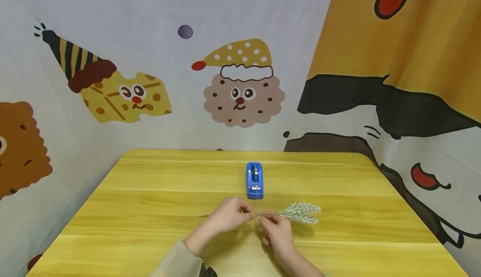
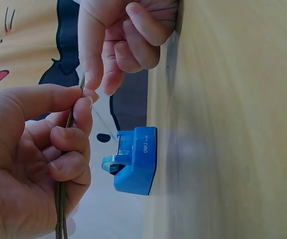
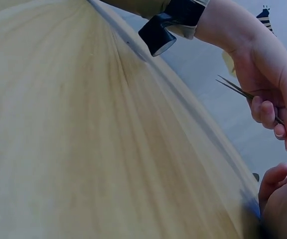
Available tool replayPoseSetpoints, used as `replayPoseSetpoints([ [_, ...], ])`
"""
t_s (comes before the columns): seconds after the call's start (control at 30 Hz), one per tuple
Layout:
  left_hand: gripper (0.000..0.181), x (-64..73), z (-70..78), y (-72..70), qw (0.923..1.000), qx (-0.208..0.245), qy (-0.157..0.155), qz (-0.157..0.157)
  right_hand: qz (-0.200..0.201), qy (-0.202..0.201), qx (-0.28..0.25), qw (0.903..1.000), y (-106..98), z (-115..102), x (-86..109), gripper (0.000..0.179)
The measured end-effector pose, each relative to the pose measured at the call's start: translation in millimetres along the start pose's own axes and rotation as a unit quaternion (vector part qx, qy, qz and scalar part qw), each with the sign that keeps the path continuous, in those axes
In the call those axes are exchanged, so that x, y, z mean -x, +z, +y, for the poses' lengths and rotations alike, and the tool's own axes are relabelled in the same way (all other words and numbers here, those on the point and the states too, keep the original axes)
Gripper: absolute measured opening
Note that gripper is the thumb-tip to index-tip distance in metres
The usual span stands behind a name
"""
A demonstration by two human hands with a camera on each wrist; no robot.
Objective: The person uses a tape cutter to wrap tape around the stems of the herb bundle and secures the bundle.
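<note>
A small bunch of pale green wheat stalks [image 1: 300, 212] lies sideways between the two hands, ears to the right. My left hand [image 1: 230, 215] pinches the thin brown stems [image 2: 60, 209] between thumb and forefinger, other fingers curled round them; the stem ends [image 3: 229, 85] stick out behind. Beside it, my right hand [image 1: 279, 232] pinches the stems just below the ears, its fingertips close to the left ones. A clear strip of tape [image 2: 102, 121] runs from the blue tape dispenser [image 1: 255, 181] to the fingertips. The join under the fingers is hidden.
The dispenser stands on the wood-grain table [image 1: 150, 185], just beyond the hands. A cartoon-printed curtain [image 1: 150, 26] hangs behind the table and along its sides. A black wrist strap device [image 3: 163, 32] sits on the left forearm.
</note>
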State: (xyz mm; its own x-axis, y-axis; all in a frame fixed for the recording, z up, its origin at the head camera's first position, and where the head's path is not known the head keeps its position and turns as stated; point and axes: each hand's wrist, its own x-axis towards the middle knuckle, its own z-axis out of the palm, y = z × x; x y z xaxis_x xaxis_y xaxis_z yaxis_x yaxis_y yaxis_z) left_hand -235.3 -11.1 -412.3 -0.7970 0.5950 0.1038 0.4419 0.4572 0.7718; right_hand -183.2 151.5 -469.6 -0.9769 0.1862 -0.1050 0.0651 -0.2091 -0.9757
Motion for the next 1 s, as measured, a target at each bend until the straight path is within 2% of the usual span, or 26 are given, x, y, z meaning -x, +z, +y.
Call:
replayPoseSetpoints([
  [0.1,0.007,-0.1,-0.4,0.5,1.0,0.001,-0.004,-0.003,-0.005,0.002,-0.016,0.9999,-0.7,1.4,0.1,0.016],
  [0.27,0.005,-1.5,-0.9,1.0,0.9999,-0.008,0.008,0.003,-0.014,-0.009,-0.048,0.9987,-1.6,2.3,0.0,0.011],
  [0.67,0.006,-1.2,-0.5,-1.2,0.9999,-0.008,0.008,-0.002,0.004,-0.017,-0.049,0.9986,1.6,1.9,-3.6,0.004],
  [1.0,0.006,-0.2,-3.1,1.2,0.9998,0.004,-0.002,-0.017,0.019,-0.014,-0.053,0.9983,1.9,2.3,-1.1,0.004],
])
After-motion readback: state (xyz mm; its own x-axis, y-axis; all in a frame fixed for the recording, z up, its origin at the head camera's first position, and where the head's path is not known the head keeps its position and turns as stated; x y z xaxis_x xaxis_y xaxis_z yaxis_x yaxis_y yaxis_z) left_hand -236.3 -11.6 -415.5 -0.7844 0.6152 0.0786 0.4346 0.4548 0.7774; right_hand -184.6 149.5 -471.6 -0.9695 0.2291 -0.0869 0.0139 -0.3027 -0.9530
